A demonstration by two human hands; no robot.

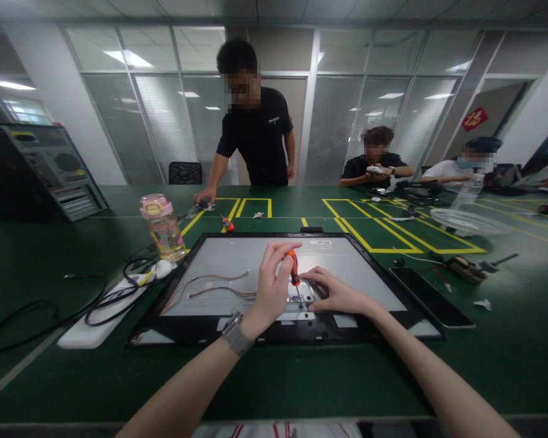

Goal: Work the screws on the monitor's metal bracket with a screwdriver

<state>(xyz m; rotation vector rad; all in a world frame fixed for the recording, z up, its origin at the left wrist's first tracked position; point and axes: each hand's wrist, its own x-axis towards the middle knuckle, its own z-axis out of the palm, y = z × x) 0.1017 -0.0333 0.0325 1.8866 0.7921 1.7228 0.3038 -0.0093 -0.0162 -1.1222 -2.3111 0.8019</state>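
A flat display panel with a black frame [374,243] lies on the green table, its grey metal back facing up. My left hand [274,280], a watch on its wrist, is closed on an orange and black screwdriver [294,267]. The screwdriver stands nearly upright, its tip down at a small metal plate near the panel's lower middle. My right hand [333,291] rests on the panel with fingers bent around the right side of that plate; whether it pinches anything small is hidden. Thin cables [219,289] lie across the panel's left half.
To the left are a white power strip [105,310], black cords and a pink-lidded bottle [162,225]. A black phone [429,295] lies at right. Beyond the panel sits a small red screwdriver [228,225]. Across the table a person [256,128] reaches down; others sit at right.
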